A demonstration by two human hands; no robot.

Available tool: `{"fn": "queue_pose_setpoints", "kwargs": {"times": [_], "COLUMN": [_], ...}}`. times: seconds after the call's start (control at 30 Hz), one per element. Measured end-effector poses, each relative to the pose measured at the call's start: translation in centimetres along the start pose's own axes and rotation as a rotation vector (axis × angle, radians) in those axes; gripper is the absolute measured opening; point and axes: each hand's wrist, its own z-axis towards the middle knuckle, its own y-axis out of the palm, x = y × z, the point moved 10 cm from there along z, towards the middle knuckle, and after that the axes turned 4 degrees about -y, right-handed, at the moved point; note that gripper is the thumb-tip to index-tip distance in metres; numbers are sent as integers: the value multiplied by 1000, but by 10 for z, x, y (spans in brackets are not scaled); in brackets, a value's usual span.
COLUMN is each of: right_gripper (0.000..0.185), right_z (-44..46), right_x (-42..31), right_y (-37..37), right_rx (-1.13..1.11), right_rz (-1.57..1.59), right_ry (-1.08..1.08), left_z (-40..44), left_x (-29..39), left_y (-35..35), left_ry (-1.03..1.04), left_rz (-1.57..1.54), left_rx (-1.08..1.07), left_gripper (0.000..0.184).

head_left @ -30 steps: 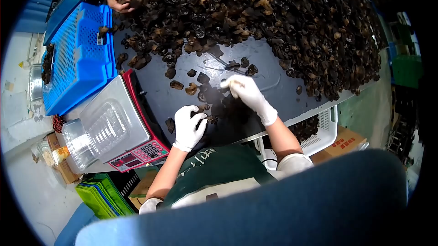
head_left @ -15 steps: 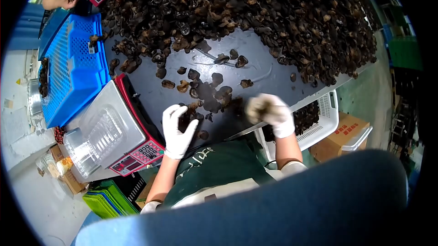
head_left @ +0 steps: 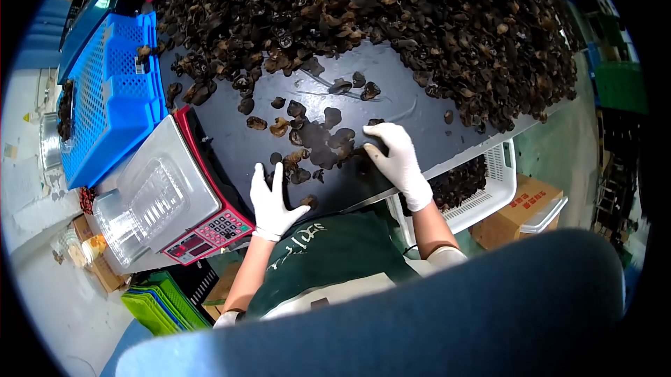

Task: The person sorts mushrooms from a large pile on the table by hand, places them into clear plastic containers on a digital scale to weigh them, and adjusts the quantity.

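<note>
White-gloved L hand [head_left: 272,209] is held back-up over the table [head_left: 231,122], fingers spread wide, directed away from the apron [head_left: 335,251]; nothing is seen gripped. Contact betw. thumb tip and small brown piece [head_left: 309,201] can't be confirmed. R hand [head_left: 400,164] is angled fwd & to L, thumb and index parted; nothing is seen held betw. them. Loose dark pieces [head_left: 323,158] are scattered betw. and ahead of both hands. On outlying brown piece [head_left: 256,123], long axis approx. L–R is noted; for most others, none is discernible.

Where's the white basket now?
In the head view, the white basket is right of centre, below the edge of the table, beside the cardboard box.
</note>
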Motion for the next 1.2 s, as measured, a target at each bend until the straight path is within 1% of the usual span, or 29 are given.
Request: {"fn": "queue_pose_setpoints", "kwargs": {"times": [0.03,0.1,0.17,0.2,0.23,0.27,0.3,0.37,0.43,0.47,0.5,0.53,0.57,0.63,0.67,0.7,0.73,0.77,0.8,0.83,0.9,0.93,0.97,1.03,1.07,1.1,1.17,1.2], "right_gripper": [33,30,31,33,35,39,41,36,29,25,22,31,42,65,62,41,21,18,19,18,16,12,12,12,12,15,15,18], "right_z": [0,7,14,20,24,20,12,8,14,8,7,10,6,13,15,21,19,29,29,31,27,28,29,31,32,33,30,26], "right_x": [1,-10,-14,-17,-18,-2,23,51,56,67,57,43,28,17,39,51,61,41,35,20,8,5,7,31,42,46,62,70], "right_y": [14,31,33,24,17,21,30,29,5,0,-12,-18,-39,-57,-42,-30,-20,-6,12,22,46,48,49,42,39,26,9,6], "right_rx": [-39,-22,-11,27,65,0,-59,-99,-101,-81,-38,-124,-205,-199,-53,17,-69,-137,-221,-144,-174,-112,-112,-73,-145,-108,-50,-107], "right_rz": [18,-88,-133,-275,-418,-431,-369,-272,218,511,850,1328,1781,1988,1941,1332,764,447,241,100,-202,-222,-220,55,156,227,191,166], "right_ry": [-28,-109,-151,-129,-105,-38,8,51,270,431,599,319,-4,-174,7,250,502,355,245,40,-85,-143,-141,89,170,206,264,339], "left_z": [1,6,16,22,30,35,40,45,48,47,45,44,42,41,43,44,45,46,47,47,47,47,47,47,46,46,47,52], "left_x": [5,14,3,5,-1,-5,-7,-9,-18,-24,-30,-37,-44,-53,-57,-59,-56,-54,-51,-49,-47,-48,-48,-50,-51,-52,-58,-58], "left_y": [4,4,11,2,-2,-7,-15,-27,-33,-36,-38,-38,-38,-35,-32,-30,-30,-29,-29,-28,-28,-28,-27,-28,-29,-30,-30,-32], "left_ry": [18,68,63,50,43,23,4,13,-10,-27,-41,-65,-87,-112,-108,-105,-105,-102,-88,-76,-82,-90,-97,-91,-90,-91,-95,-94], "left_rz": [-41,-178,-256,-278,-272,-307,-344,-327,-339,-320,-316,-310,-306,-311,-322,-332,-336,-337,-316,-294,-275,-282,-291,-289,-291,-293,-293,-295], "left_rx": [23,49,114,194,268,294,319,360,381,391,401,408,412,410,404,398,393,391,385,381,370,362,354,355,362,368,374,381], "left_gripper": [109,87,73,61,56,53,51,45,42,40,39,38,38,37,37,36,36,36,37,37,38,38,38,38,38,38,38,38]}}
